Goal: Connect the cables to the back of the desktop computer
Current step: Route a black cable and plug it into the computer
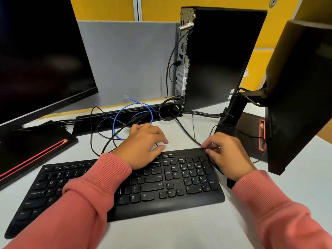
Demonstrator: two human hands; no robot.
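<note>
The black desktop computer [221, 56] stands upright at the back of the desk, its rear port panel [182, 56] turned to the left. One black cable [168, 72] is plugged into the panel's middle. A blue network cable [133, 108] lies looped and loose on the desk, its clear plug up by the partition. My left hand [143, 144] rests with curled fingers at the keyboard's far edge, beside a tangle of black cables [100, 133]. My right hand [228, 155] pinches a thin black cable [188, 133] at the keyboard's top right corner.
A black keyboard [136, 191] lies in front under both forearms. A dark monitor [39, 56] stands on the left, another monitor [301, 90] on its stand at the right. A black cable tray [125, 115] runs along the grey partition [129, 58].
</note>
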